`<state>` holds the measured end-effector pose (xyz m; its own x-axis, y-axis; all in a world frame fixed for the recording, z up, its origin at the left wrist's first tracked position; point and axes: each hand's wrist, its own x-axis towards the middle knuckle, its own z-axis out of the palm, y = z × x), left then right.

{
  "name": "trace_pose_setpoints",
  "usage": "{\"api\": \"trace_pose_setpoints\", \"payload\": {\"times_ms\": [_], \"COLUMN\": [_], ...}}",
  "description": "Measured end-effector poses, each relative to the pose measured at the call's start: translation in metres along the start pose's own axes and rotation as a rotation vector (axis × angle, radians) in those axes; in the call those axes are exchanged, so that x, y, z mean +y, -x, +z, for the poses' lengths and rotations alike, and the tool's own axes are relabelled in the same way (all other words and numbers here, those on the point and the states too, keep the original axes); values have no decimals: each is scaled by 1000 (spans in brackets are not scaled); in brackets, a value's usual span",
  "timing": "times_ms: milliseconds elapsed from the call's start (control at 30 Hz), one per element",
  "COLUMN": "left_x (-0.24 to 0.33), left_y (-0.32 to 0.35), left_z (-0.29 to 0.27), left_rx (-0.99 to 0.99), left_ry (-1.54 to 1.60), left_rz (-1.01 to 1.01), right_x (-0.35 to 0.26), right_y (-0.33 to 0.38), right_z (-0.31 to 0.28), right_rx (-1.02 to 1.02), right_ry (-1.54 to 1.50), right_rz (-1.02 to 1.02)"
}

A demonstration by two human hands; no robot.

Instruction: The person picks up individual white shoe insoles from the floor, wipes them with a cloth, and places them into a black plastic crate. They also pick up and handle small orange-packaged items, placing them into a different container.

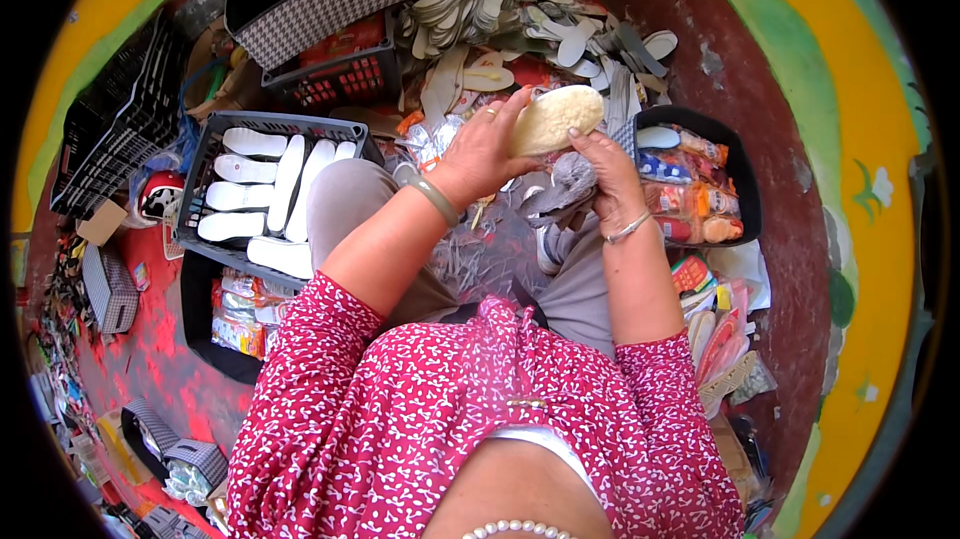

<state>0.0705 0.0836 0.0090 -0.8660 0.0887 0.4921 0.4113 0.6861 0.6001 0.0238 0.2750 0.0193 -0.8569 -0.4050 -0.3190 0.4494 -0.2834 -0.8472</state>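
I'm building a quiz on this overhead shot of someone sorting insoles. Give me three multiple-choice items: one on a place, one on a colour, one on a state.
1. Where does the crate of white insoles sit?
A. to the person's left
B. to the person's right
C. on the person's lap

2. What colour is the insole being held?
A. black
B. cream
C. red

3. How is that insole held?
A. lying untouched on the floor
B. by the right hand alone
C. left hand gripping it, right hand touching its edge

Answers:
1 A, the dark crate lies beside the left knee.
2 B, its fleecy face is pale cream.
3 C, left fingers wrap it while the right fingertips meet its lower edge.
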Motion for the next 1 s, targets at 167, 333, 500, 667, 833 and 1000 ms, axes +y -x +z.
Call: {"api": "trace_pose_setpoints", "payload": {"times_ms": [167,333,500,667,833,1000], "left_x": [-39,-86,-184,-261,-254,-264], "left_y": [-19,-64,-60,26,90,96], "left_z": [7,-1,51,143,178,212], "left_rx": [-62,60,-21,-438,-887,-838], "left_ry": [763,565,181,-275,-366,-335], "left_rz": [-430,-777,-768,-1100,-892,-543], "right_x": [-27,-32,-23,-32,-34,-34], "right_y": [5,1,2,7,5,1], "right_z": [-30,-83,-80,-64,-64,-45], "right_rx": [238,339,391,494,559,693], "right_ry": [34,-230,-299,-304,-340,-318], "right_rz": [-130,-304,-221,-147,-150,-61]}}
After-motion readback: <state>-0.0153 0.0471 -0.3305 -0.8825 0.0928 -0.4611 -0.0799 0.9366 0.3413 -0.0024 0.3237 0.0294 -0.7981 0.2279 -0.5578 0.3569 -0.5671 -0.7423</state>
